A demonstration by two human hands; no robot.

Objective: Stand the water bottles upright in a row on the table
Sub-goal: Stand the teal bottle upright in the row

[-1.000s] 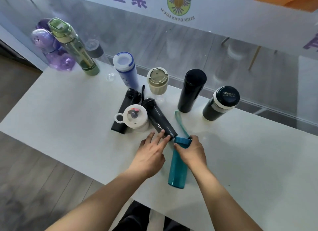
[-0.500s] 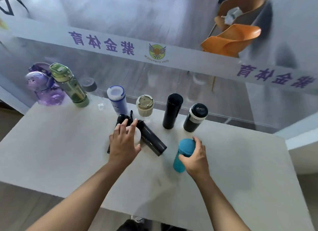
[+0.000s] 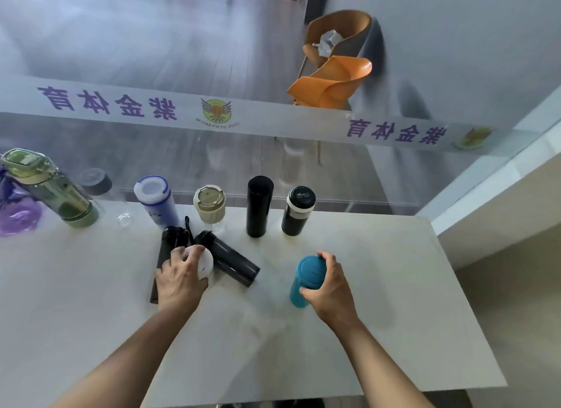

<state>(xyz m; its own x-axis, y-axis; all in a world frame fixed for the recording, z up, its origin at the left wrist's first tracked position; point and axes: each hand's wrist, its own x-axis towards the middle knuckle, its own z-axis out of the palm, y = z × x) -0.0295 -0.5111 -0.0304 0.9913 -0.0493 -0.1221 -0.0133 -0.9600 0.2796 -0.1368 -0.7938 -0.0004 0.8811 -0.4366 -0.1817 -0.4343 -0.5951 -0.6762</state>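
My right hand (image 3: 329,289) grips the teal bottle (image 3: 305,281) around its lid, holding it upright near the middle of the white table (image 3: 394,316). My left hand (image 3: 180,278) closes over the white-lidded bottle (image 3: 205,263), which stands between two black bottles lying flat (image 3: 161,255) (image 3: 232,259). Along the back edge stand a row: purple bottle (image 3: 16,213), green bottle (image 3: 50,189), clear bottle with grey cap (image 3: 97,184), blue-white bottle (image 3: 156,201), beige cup (image 3: 210,204), tall black flask (image 3: 259,205), and black-and-white flask (image 3: 298,210).
A glass wall with a printed white band (image 3: 273,119) rises right behind the table. Behind the glass stand orange chairs (image 3: 331,82). The table's right edge drops off beside a beige ledge (image 3: 501,201).
The teal bottle went from lying flat to upright in my right hand and moved rightward. My left hand shifted from the lying black bottle onto the white-lidded bottle. The view tilted up.
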